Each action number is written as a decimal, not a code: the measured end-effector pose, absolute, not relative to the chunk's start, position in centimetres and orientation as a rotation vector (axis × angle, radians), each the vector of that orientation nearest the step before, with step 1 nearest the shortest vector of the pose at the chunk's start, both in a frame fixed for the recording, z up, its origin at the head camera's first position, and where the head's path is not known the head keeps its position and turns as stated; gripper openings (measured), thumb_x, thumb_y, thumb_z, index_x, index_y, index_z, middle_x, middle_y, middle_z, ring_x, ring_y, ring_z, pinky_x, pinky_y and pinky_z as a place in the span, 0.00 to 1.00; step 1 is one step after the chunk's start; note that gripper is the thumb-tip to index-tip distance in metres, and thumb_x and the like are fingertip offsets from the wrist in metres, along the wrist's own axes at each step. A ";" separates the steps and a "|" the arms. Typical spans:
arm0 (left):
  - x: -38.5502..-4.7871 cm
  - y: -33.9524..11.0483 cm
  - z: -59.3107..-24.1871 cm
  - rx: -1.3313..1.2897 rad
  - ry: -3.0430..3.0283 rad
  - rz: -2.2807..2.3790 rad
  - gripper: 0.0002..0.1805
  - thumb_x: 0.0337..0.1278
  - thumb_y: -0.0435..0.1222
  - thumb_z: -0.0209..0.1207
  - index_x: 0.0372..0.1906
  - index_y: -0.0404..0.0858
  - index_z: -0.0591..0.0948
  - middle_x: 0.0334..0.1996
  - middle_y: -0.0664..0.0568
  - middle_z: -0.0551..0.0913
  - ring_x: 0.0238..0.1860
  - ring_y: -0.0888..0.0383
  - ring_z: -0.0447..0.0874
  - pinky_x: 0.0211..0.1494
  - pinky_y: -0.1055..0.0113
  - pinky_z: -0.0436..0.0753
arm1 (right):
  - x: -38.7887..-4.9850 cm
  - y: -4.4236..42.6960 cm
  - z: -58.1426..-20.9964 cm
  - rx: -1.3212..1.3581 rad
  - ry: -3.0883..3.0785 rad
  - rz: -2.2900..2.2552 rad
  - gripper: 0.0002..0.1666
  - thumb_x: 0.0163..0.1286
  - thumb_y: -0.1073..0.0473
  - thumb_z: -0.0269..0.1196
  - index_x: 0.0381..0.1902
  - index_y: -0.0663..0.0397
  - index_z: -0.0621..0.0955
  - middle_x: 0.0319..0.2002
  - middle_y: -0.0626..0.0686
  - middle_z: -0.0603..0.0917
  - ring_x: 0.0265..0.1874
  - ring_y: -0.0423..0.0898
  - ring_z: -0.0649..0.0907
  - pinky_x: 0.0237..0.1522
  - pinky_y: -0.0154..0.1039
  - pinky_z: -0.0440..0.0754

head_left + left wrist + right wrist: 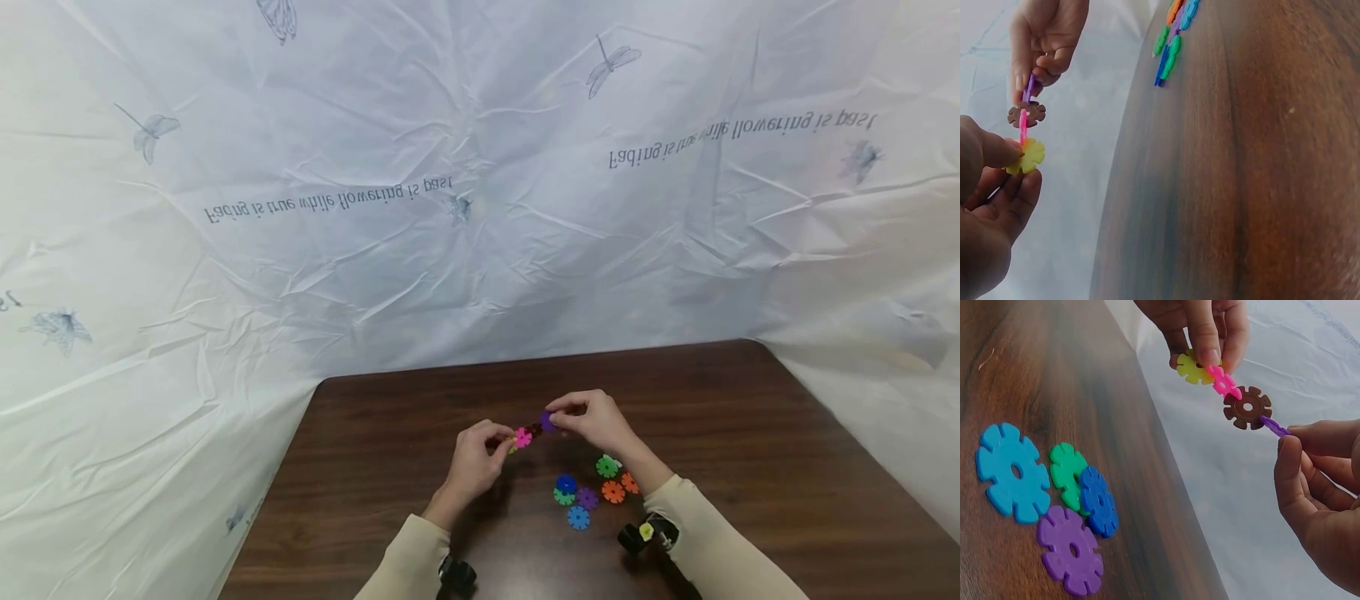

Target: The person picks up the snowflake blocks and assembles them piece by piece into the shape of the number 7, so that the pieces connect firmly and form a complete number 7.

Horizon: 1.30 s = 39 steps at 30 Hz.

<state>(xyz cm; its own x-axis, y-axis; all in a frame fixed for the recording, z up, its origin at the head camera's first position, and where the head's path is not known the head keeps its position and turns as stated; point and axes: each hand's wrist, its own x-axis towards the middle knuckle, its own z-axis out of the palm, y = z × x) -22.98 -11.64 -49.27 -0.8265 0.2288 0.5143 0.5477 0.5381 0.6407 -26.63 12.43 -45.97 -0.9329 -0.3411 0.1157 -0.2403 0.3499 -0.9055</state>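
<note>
A short chain of notched plastic discs hangs between my two hands above the table. My left hand (476, 457) pinches the yellow disc (1030, 156) at one end. Joined to it is a pink disc (1224, 382), then a brown disc (1247, 407), then a purple disc (1274, 426). At the purple end, thumb and finger of my right hand (595, 418) pinch the rim. Slots interlock where neighbouring discs meet, each turned at an angle to the one beside it. Fingers cover part of the yellow and purple discs.
Loose discs lie on the brown table (360, 500) nearer me: light blue (1013, 472), purple (1071, 550), dark blue (1099, 501) partly over green (1067, 475). Farther right are another green disc (607, 467) and orange discs (613, 492). White printed sheeting (480, 275) hangs behind the table.
</note>
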 end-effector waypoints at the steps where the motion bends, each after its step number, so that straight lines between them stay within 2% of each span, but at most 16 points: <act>1: -23.0 -11.6 -49.3 -0.640 -2.407 -1.187 0.03 0.55 0.29 0.67 0.34 0.40 0.87 0.28 0.55 0.82 0.29 0.66 0.80 0.32 0.72 0.82 | -26.6 12.4 -45.9 -0.528 2.483 -1.665 0.12 0.68 0.61 0.64 0.47 0.59 0.85 0.36 0.60 0.87 0.32 0.57 0.85 0.36 0.52 0.85; 4: -23.0 -11.6 -49.3 -0.647 -2.396 -1.168 0.03 0.56 0.30 0.66 0.34 0.40 0.86 0.28 0.55 0.82 0.29 0.67 0.80 0.33 0.73 0.82 | -26.7 12.5 -45.9 -0.502 2.440 -1.692 0.13 0.69 0.63 0.63 0.48 0.62 0.84 0.38 0.62 0.86 0.33 0.60 0.85 0.37 0.52 0.85; 9: -22.9 -11.5 -49.5 -0.653 -2.372 -1.147 0.03 0.55 0.30 0.67 0.34 0.40 0.86 0.28 0.55 0.82 0.29 0.66 0.80 0.33 0.75 0.82 | -26.5 12.3 -45.9 -0.464 2.395 -1.728 0.13 0.68 0.59 0.64 0.47 0.59 0.85 0.37 0.58 0.86 0.35 0.59 0.85 0.37 0.47 0.85; 13: -22.9 -11.5 -49.5 -0.687 -2.318 -1.121 0.03 0.54 0.29 0.67 0.33 0.39 0.86 0.27 0.54 0.81 0.28 0.65 0.80 0.31 0.76 0.81 | -26.4 12.2 -46.1 -0.456 2.362 -1.775 0.13 0.66 0.58 0.66 0.46 0.59 0.85 0.37 0.58 0.86 0.34 0.60 0.85 0.39 0.54 0.84; 16: -22.9 -11.5 -49.6 -0.708 -2.276 -1.104 0.03 0.54 0.28 0.67 0.32 0.38 0.85 0.26 0.54 0.81 0.27 0.65 0.78 0.29 0.73 0.80 | -26.6 12.1 -46.4 -0.451 2.341 -1.794 0.13 0.66 0.58 0.66 0.45 0.60 0.85 0.37 0.58 0.86 0.33 0.58 0.85 0.39 0.55 0.84; 23: -23.0 -11.4 -49.9 -0.731 -2.213 -1.074 0.04 0.54 0.27 0.66 0.32 0.38 0.85 0.26 0.54 0.80 0.26 0.66 0.75 0.25 0.65 0.79 | -26.5 12.1 -46.4 -0.475 2.274 -1.854 0.15 0.67 0.63 0.65 0.47 0.68 0.83 0.40 0.62 0.85 0.35 0.61 0.84 0.38 0.51 0.85; 30: -23.1 -11.1 -50.0 -0.745 -2.144 -1.074 0.06 0.51 0.25 0.67 0.31 0.38 0.84 0.25 0.54 0.80 0.25 0.65 0.76 0.24 0.68 0.78 | -26.4 12.0 -46.4 -0.448 2.246 -1.905 0.17 0.67 0.64 0.64 0.49 0.71 0.82 0.41 0.62 0.84 0.33 0.56 0.84 0.38 0.48 0.85; 39: -23.2 -11.0 -50.0 -0.720 -2.092 -1.085 0.06 0.49 0.24 0.68 0.30 0.37 0.85 0.25 0.53 0.80 0.27 0.63 0.80 0.29 0.64 0.82 | -26.7 11.5 -46.8 -0.441 2.210 -1.955 0.15 0.67 0.65 0.64 0.48 0.71 0.82 0.39 0.61 0.83 0.31 0.53 0.84 0.40 0.54 0.84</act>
<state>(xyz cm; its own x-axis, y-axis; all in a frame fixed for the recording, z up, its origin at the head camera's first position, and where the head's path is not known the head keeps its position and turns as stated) -23.16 -11.00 -49.97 -0.6273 0.1652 0.7611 0.7172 0.5034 0.4819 -26.75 11.54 -46.78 -0.9440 -0.3211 0.0757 -0.1143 0.1029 -0.9881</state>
